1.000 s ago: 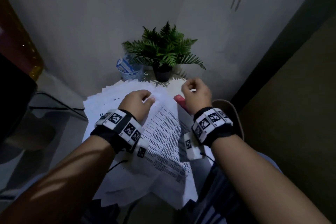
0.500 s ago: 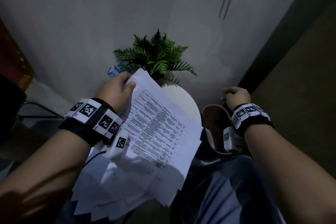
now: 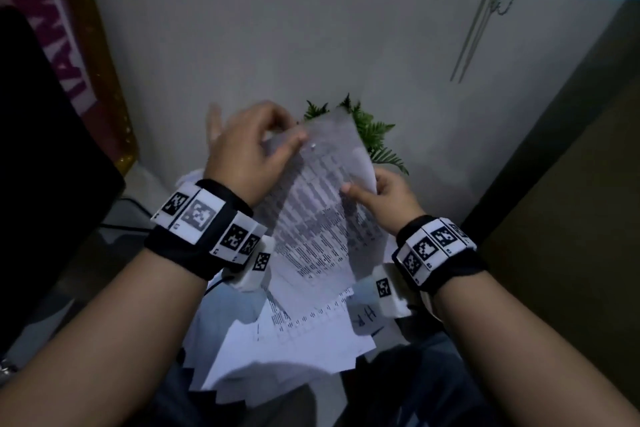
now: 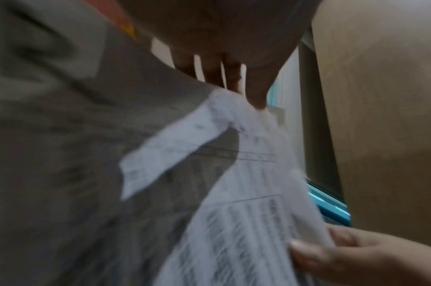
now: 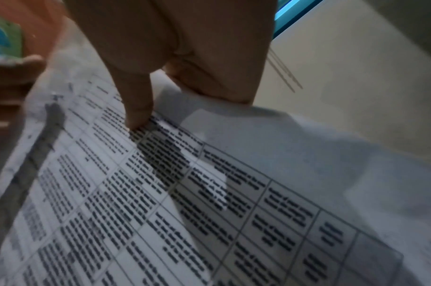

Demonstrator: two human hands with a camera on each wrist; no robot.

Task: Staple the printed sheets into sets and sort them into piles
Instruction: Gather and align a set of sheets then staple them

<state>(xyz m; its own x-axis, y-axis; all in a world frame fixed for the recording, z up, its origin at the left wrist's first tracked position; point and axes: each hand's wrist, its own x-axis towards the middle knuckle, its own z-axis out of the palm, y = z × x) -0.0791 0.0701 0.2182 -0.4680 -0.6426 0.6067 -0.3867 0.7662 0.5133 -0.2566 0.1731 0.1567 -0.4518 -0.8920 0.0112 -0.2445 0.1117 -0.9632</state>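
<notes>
Grey wall [image 3: 284, 45] fills the background, with a fern [image 3: 372, 135] low against it and a pink banner [image 3: 62, 55] at far left whose white letters I can't read whole. I have both hands raised. My left hand [image 3: 246, 156] pinches the top corner of the printed set [image 3: 322, 215], thumb on the front. My right hand [image 3: 388, 199] grips the set's right edge, thumb pressed on the table of text; the print is too blurred to read. Loose sheets [image 3: 287, 350] lie fanned below, over my lap. My right wrist camera [image 3: 379, 298] carries handwritten "H.R".
</notes>
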